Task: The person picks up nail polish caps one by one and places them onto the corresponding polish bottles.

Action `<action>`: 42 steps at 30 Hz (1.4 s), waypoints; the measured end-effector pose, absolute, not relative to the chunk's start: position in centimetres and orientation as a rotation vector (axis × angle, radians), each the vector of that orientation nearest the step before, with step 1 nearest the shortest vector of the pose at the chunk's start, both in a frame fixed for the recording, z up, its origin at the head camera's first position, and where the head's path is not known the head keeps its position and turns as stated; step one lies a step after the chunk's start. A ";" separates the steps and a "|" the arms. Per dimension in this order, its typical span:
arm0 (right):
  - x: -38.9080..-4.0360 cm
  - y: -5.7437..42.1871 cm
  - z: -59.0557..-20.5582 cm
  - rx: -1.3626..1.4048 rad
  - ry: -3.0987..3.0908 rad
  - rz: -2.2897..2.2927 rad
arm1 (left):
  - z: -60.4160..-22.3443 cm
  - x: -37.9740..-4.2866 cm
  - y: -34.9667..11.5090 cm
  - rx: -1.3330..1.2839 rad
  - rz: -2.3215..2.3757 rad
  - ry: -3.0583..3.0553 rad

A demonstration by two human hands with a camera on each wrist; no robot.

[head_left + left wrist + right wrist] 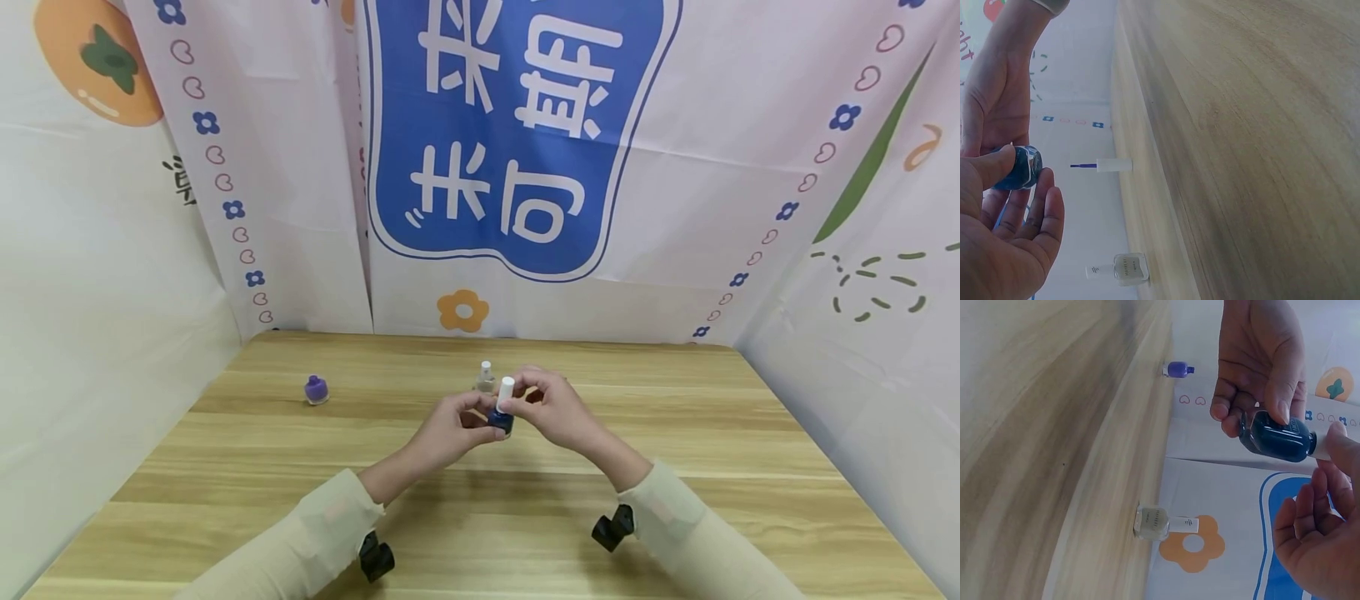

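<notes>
In the head view my left hand point(447, 429) grips a dark teal nail polish bottle point(1275, 439) by its body, between thumb and fingers. The thumb and fingertips of my right hand point(561, 410) pinch the bottle's white cap point(506, 393), which sits on the neck. Held close over the table, the bottle leans slightly. Just behind it stands a clear nail polish bottle point(1152, 523) with a white cap. Further back, a white cap with a purple brush point(1112, 165) stands brush up on the table; my right hand hides it from the head view.
An uncapped purple nail polish bottle point(317, 390) stands on the wooden table point(315, 500) at the far left. Printed white cloth point(712, 208) hangs along the back and both sides of the table. Small black cameras point(375, 557) are strapped at the wrists.
</notes>
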State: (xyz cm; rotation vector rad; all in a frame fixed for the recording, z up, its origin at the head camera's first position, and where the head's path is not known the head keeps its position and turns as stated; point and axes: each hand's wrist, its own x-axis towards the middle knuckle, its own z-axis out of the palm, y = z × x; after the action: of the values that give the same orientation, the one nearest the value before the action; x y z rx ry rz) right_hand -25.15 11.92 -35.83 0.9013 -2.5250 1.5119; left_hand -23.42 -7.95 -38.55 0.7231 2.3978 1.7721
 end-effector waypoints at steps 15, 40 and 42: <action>-25.1 12.0 -36.0 0.890 -2.504 1.586 | -38.6 -23.5 -8.1 0.690 1.784 2.409; -25.2 12.3 -34.9 1.030 -2.549 1.471 | -38.5 -23.5 -8.1 0.730 1.786 2.382; -25.1 12.2 -35.0 0.995 -2.546 1.481 | -38.6 -23.6 -8.1 0.737 1.790 2.382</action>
State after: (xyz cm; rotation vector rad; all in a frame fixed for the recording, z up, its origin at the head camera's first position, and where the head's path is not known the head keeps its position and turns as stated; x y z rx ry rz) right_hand -25.15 12.17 -35.03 0.9949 -2.5458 1.4807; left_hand -23.56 -8.08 -38.57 0.7372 2.3824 1.7903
